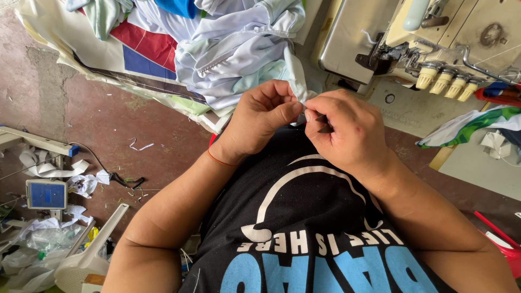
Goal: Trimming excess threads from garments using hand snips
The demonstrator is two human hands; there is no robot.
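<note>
Centre of the frame: a narrow strip of pale fabric [297,81], the trailing end of a white and light-blue garment [239,51], is pinched between the two hands just above the person's chest. The left hand [260,116], left of centre, is closed on the strip, thumb pressed against the curled forefinger at the fabric's edge; a thin red thread bracelet [220,159] circles its wrist. The right hand [347,133], touching the left at the fingertips, is closed on a small dark tool [324,128], of which only a short pointed end shows below the thumb; what kind of tool it is cannot be told. The tool's tip lies just beside the strip.

Below the hands, filling the lower centre, is the person's black printed T-shirt [304,217]. The garment rises from the hands into a heap of cloth in the upper centre, lying on a larger sheet with red and blue panels [144,51] at upper left. At upper right stands a cream-coloured sewing machine [434,38] with a row of four yellowish knobs [448,81] along its front. Green-and-white cloth [472,125] lies at the right edge. On the reddish floor [97,114] at left lie white fabric scraps [81,184] and a small blue-faced box [46,194].
</note>
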